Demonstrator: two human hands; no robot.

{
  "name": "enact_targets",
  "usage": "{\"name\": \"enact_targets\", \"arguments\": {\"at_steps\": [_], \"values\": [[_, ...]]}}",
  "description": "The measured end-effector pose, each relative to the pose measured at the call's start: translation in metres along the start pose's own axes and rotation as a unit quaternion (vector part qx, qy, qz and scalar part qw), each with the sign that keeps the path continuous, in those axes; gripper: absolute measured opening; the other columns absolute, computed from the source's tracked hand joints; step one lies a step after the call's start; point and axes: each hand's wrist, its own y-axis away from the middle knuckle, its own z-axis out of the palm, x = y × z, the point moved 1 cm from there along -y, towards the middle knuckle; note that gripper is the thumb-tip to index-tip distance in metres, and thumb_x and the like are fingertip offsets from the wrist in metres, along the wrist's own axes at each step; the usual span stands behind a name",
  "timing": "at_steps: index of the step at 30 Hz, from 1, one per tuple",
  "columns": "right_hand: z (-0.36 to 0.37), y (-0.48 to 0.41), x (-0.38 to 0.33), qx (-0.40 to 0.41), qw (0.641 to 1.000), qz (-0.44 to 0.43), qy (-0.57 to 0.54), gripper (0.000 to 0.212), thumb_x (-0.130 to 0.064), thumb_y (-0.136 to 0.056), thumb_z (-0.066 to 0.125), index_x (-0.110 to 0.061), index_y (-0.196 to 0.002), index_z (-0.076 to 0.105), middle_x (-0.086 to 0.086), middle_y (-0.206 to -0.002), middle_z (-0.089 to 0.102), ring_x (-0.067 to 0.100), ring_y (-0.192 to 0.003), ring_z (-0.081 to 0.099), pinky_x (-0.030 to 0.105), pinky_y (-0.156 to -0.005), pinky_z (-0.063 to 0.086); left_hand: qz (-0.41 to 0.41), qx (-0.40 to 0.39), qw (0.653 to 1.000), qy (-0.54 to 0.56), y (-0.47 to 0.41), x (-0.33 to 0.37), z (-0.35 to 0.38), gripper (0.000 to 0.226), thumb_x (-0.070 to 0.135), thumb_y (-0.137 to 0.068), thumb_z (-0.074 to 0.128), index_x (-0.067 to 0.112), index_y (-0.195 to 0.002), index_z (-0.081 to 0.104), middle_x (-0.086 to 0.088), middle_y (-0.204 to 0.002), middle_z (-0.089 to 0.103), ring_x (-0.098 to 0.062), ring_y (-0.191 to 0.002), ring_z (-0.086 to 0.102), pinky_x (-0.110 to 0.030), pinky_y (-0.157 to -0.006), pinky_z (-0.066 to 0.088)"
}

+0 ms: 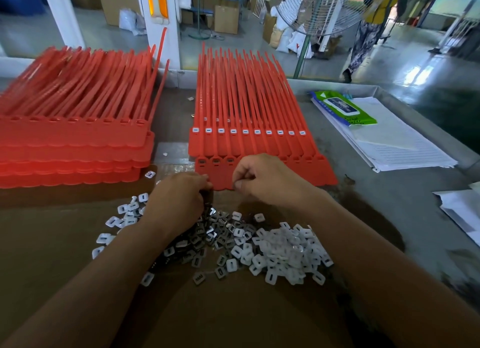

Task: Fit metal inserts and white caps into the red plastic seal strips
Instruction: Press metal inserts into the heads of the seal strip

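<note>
Strips (246,109) of red plastic lie in joined sheets at the middle of the table (389,197), tails pointing away. The upper sheet has a row of white caps already seated in its heads. A lower sheet juts out nearer the person, and three of its sockets show between the hands. A taller stack (75,140) of uncapped sheets lies to the left.

The left hand (179,199) has its fingers curled at the lower sheet's near edge, just over the inserts (207,237). Whether it grips any cannot be told. The right hand (265,179) rests on that sheet with thumb and forefinger pressed together. What they pinch is hidden.

The inserts and loose caps (285,251) are heaped on brown cardboard (233,311), near the wrists.

To the right, a green and blue wipes pack (342,107) lies on lined paper (405,150). Its label is too blurred to read.
</note>
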Motion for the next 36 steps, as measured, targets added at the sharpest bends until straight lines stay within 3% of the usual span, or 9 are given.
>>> {"name": "enact_targets", "arguments": {"at_steps": [3,5,8,10,13,16,22,30,36], "values": [[-0.006,-0.014,0.013,0.061,0.997,0.037,-0.008,0.02,-0.01,-0.088,0.056,-0.023,-0.072,0.06,-0.02,-0.068,0.051,-0.005,-0.066,0.05,0.009,-0.057,0.037,0.001,-0.002,1.0,0.0,0.0,0.0,0.0,0.042,-0.005,-0.076,0.048,0.016,-0.107,0.066,0.0,-0.125,0.057,-0.02,-0.116,0.051,-0.034,-0.099,0.037],[-0.009,-0.025,0.022,0.096,0.994,0.056,-0.006,0.017,-0.007,-0.088,0.054,-0.015,-0.075,0.063,-0.018,-0.068,0.052,-0.003,-0.066,0.049,0.006,-0.055,0.034,0.006,-0.002,1.0,-0.001,0.0,0.0,0.0,0.042,-0.006,-0.075,0.048,0.016,-0.107,0.066,-0.001,-0.124,0.058,-0.021,-0.115,0.053,-0.035,-0.098,0.038],[-0.011,-0.038,0.031,0.117,0.99,0.07,0.031,0.019,-0.002,-0.086,0.048,0.007,-0.088,0.065,0.009,-0.084,0.067,0.014,-0.069,0.057,0.01,-0.049,0.033,0.011,-0.001,1.0,-0.007,0.001,0.0,0.0,0.041,-0.004,-0.076,0.048,0.016,-0.108,0.066,-0.001,-0.124,0.058,-0.022,-0.115,0.053,-0.035,-0.098,0.038],[-0.012,-0.044,0.034,0.119,0.989,0.074,0.037,0.021,0.0,-0.086,0.047,0.011,-0.091,0.064,0.021,-0.096,0.066,0.026,-0.076,0.059,0.012,-0.047,0.033,0.014,0.002,1.0,-0.008,0.0,0.0,0.0,0.041,-0.004,-0.077,0.048,0.015,-0.108,0.066,-0.002,-0.123,0.059,-0.022,-0.114,0.053,-0.035,-0.098,0.038],[-0.011,-0.05,0.036,0.11,0.99,0.085,0.039,0.021,-0.003,-0.088,0.049,0.01,-0.091,0.065,0.015,-0.099,0.068,0.012,-0.074,0.059,0.014,-0.052,0.038,0.016,0.006,1.0,-0.005,0.001,-0.001,-0.001,0.041,-0.005,-0.076,0.048,0.014,-0.107,0.067,-0.002,-0.122,0.059,-0.022,-0.113,0.054,-0.033,-0.097,0.038],[-0.009,-0.053,0.038,0.101,0.99,0.094,0.039,0.022,-0.001,-0.087,0.048,0.012,-0.096,0.063,0.022,-0.103,0.065,0.02,-0.085,0.063,0.019,-0.057,0.044,0.019,0.01,1.0,-0.004,0.001,-0.001,-0.001,0.04,-0.005,-0.076,0.048,0.013,-0.105,0.067,-0.003,-0.12,0.061,-0.023,-0.111,0.055,-0.032,-0.095,0.039],[-0.007,-0.055,0.039,0.094,0.99,0.098,0.041,0.019,-0.008,-0.089,0.051,-0.006,-0.083,0.069,-0.001,-0.097,0.066,0.008,-0.085,0.056,0.024,-0.075,0.042,0.02,0.005,1.0,0.0,0.0,-0.001,-0.001,0.04,-0.005,-0.076,0.049,0.014,-0.106,0.067,-0.002,-0.121,0.061,-0.022,-0.111,0.055,-0.033,-0.094,0.04],[-0.003,-0.059,0.038,0.087,0.988,0.097,0.08,0.019,-0.011,-0.089,0.051,-0.011,-0.083,0.07,0.001,-0.104,0.067,0.015,-0.096,0.06,0.025,-0.074,0.042,0.019,0.0,1.0,-0.003,0.0,0.0,-0.002,0.04,-0.004,-0.077,0.048,0.015,-0.107,0.067,-0.002,-0.122,0.06,-0.022,-0.112,0.055,-0.032,-0.096,0.039],[-0.001,-0.059,0.042,0.128,0.985,0.104,0.052,0.018,-0.008,-0.084,0.056,-0.025,-0.077,0.057,-0.008,-0.089,0.058,0.013,-0.091,0.054,0.027,-0.074,0.041,0.016,-0.002,1.0,-0.003,-0.001,0.001,-0.001,0.04,-0.004,-0.077,0.048,0.015,-0.107,0.067,-0.002,-0.122,0.059,-0.022,-0.113,0.054,-0.035,-0.096,0.04]]}}
